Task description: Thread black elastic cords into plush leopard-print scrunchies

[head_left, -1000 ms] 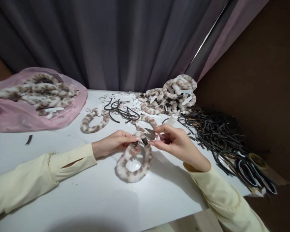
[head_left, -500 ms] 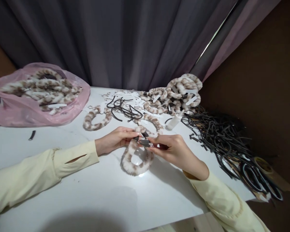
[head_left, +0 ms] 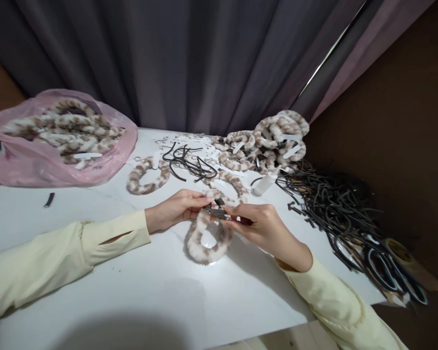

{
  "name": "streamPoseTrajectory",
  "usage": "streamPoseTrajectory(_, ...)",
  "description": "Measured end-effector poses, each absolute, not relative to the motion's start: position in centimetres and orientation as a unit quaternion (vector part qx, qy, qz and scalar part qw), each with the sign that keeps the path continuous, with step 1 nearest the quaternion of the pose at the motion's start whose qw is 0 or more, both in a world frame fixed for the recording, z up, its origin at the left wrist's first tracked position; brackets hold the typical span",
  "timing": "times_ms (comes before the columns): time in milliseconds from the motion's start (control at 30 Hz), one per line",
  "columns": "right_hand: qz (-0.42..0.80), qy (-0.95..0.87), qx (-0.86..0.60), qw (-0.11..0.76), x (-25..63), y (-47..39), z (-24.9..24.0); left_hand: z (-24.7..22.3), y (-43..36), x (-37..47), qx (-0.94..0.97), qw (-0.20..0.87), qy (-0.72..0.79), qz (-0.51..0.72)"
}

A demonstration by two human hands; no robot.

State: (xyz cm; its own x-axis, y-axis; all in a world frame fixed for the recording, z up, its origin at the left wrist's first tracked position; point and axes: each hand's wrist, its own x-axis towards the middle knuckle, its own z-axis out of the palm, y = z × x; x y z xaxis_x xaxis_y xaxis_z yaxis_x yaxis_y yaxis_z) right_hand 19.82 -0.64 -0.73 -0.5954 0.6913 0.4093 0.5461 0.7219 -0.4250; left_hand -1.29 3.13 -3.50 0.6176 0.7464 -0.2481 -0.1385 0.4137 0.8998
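Between my hands a brown-and-white furry loop hangs down to the tabletop. My left hand is closed, thumb and fingers pinching the loop's upper end, where a small dark end shows. A short black tube piece is pinched in my right hand, its tip against the dark end at my left fingertips. Fingers hide part of this meeting point, so I cannot tell whether one sits inside the other. Just behind my hands lies another furry loop.
A white squeeze bottle leans behind my right hand. Black cords are heaped at right, with scissors nearby. Furry loops are piled at the back; more fill a pink bag at left. Loose black cords lie mid-table.
My right hand has brought the black tube piece slightly left, up against the dark end at my left fingertips. The camera view has shifted a little.
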Motion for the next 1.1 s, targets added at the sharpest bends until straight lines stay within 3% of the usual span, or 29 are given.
streamPoseTrajectory(533,0.152,-0.876,-0.363,0.278,19.7,-0.8,-0.2,-3.8,3.2,-1.3,0.464,0.766,0.338,0.289)
streamPoseTrajectory(1100,0.067,-0.892,-0.370,0.252,18.7,-1.3,-1.3,-4.1,1.6,-0.2,0.408,0.738,0.382,0.377)
